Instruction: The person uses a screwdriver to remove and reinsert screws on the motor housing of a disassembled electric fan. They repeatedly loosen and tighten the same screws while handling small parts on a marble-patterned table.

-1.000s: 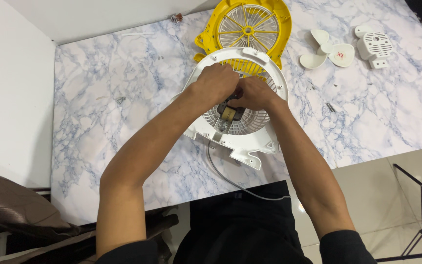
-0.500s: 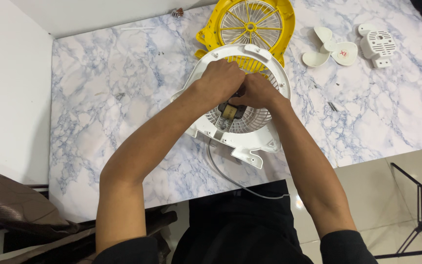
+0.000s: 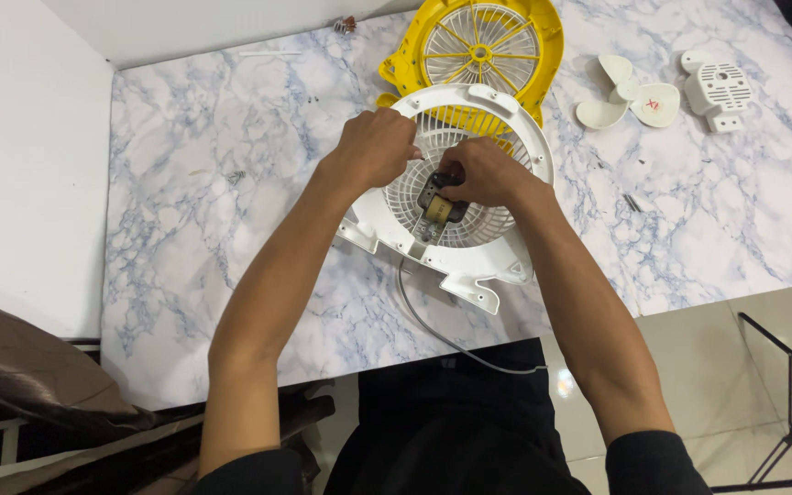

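The white fan grille (image 3: pixel 469 234) lies flat on the marble table (image 3: pixel 213 211), in the middle, close to the near edge. A small motor (image 3: pixel 439 207) w/ a brown and gold bit sits at its center. Both hands are on it.

The left hand (image 3: pixel 376 147) is curled over the left side of the grille; its fingers are bunched together near the motor, but I can't tell if they pinch anything. The right hand (image 3: pixel 486 172) has its fingers closed on the top of the motor.

The grille looks like thin plastic, so prob. light and a bit bendy. The thin ribs could snap if pushed hard. Best place to hold it is the thick outer rim, not the ribs. The motor looks like the heavy, hard part, so a firm pinch on its body seems OK. A gray wire (image 3: pixel 451 339) runs off the near edge; it's soft and could snag.

Far away sit a yellow fan cover (image 3: pixel 543 37), a white blade (image 3: pixel 627 99) and a white back cap (image 3: pixel 717 87) to the far right.
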